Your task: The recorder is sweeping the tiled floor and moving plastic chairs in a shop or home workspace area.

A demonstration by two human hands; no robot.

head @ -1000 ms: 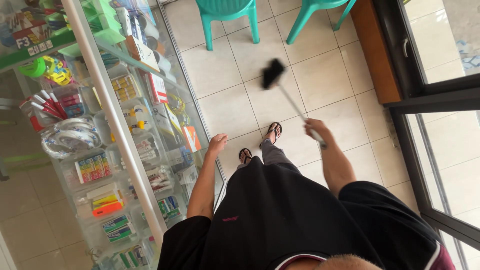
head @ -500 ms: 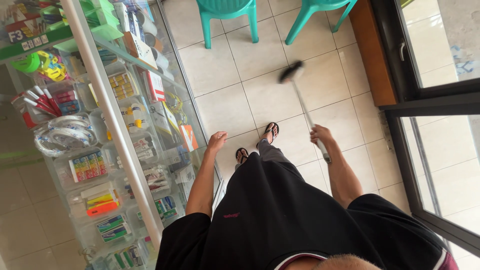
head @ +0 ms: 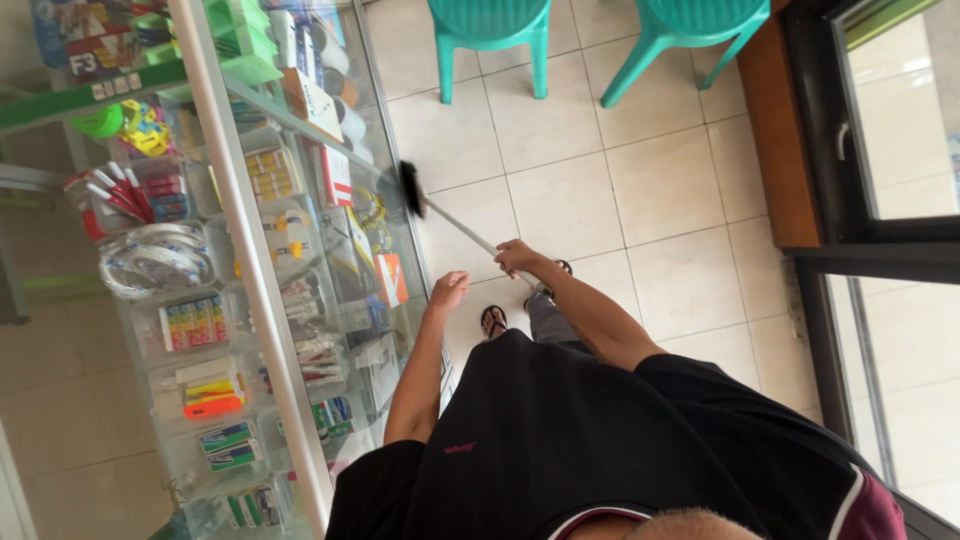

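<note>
My right hand (head: 517,257) grips the pale handle of a broom (head: 455,222). Its dark brush head (head: 410,188) rests on the tiled floor (head: 590,190) close to the base of the glass display cabinet (head: 300,290). My left hand (head: 449,292) hangs at my side with the fingers loosely apart, holding nothing, near the cabinet's glass front. My feet in sandals (head: 493,321) show below the hands.
The glass cabinet on the left holds several small packaged goods on shelves. Two teal plastic chairs (head: 490,30) (head: 690,30) stand at the far end of the floor. A dark-framed glass door (head: 880,150) and a wooden threshold (head: 775,150) run along the right.
The broom head has swept from the right side of the floor over to the left, next to the cabinet. My right hand moved left with it; the left hand stayed hanging.
</note>
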